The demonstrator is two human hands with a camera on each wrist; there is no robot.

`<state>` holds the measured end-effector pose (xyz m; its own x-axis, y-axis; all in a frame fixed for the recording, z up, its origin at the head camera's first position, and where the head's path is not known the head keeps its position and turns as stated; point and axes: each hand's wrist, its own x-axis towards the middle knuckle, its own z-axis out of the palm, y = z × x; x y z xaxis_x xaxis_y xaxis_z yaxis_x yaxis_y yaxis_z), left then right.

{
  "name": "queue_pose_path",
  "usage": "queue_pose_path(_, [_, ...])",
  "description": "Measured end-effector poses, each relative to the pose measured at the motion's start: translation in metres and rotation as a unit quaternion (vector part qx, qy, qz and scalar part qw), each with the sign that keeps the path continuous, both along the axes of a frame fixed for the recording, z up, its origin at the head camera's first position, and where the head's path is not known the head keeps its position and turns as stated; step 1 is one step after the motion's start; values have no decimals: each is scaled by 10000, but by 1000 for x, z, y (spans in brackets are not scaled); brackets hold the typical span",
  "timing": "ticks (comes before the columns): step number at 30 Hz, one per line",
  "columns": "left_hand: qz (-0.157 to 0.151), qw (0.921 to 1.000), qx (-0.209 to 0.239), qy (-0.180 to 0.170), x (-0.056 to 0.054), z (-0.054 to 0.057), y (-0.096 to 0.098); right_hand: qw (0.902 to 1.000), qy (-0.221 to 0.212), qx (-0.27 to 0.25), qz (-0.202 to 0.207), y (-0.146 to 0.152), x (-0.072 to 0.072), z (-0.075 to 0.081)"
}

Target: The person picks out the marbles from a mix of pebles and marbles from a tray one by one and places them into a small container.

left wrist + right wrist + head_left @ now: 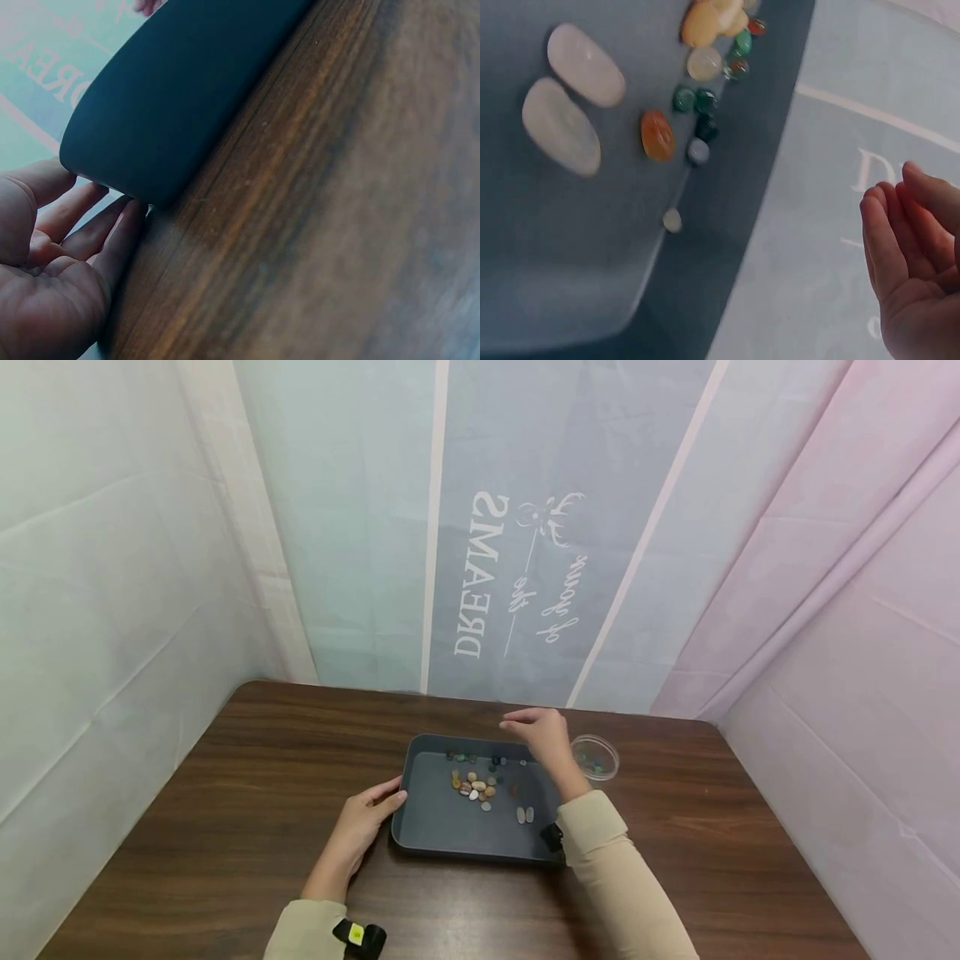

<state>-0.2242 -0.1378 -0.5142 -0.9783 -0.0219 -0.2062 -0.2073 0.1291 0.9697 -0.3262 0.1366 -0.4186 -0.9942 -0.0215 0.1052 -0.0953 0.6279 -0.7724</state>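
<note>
A dark grey tray (442, 831) holds several small stones. My left hand (358, 822) grips its left end, thumb over the rim; in the left wrist view the fingers (124, 232) touch the outer wall. My right hand (546, 739) is raised above the tray's far right edge, fingers bent toward the thumb, and nothing shows between them in the right wrist view. Below it in that view lie two long whitish stones (562, 127), an orange stone (658, 135), a tiny pale stone (673, 220) and dark green stones (684, 98). Tan and yellow pebbles (477, 786) cluster mid-tray.
A clear round dish (596, 757) with a few greenish stones stands right of the tray, beside my right wrist. Everything rests on a brown wooden table (225, 810). A printed curtain (375, 527) hangs behind the far edge, with pale cloth at both sides.
</note>
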Motion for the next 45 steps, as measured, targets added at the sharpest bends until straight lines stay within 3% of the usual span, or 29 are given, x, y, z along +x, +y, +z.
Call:
queue_pose_path(6, [6, 10000, 45, 41, 0, -2, 1, 9986, -62, 102, 516, -10, -6, -11])
queue_pose_path(11, [-5, 9999, 84, 113, -3, -3, 3, 9977, -260, 122, 618, -16, -10, -19])
queue_pose_path(28, [106, 9999, 131, 16, -2, -1, 3, 9907, -682, 874, 787, -31, -13, -46])
queue_pose_path(36, [146, 9998, 140, -6, -2, -2, 1, 9845, -588, 1238, 1097, -40, -10, -52])
queue_pose_path(45, [162, 9997, 172, -33, -1, -3, 1, 9798, -571, 1551, 1122, -45, -8, -52])
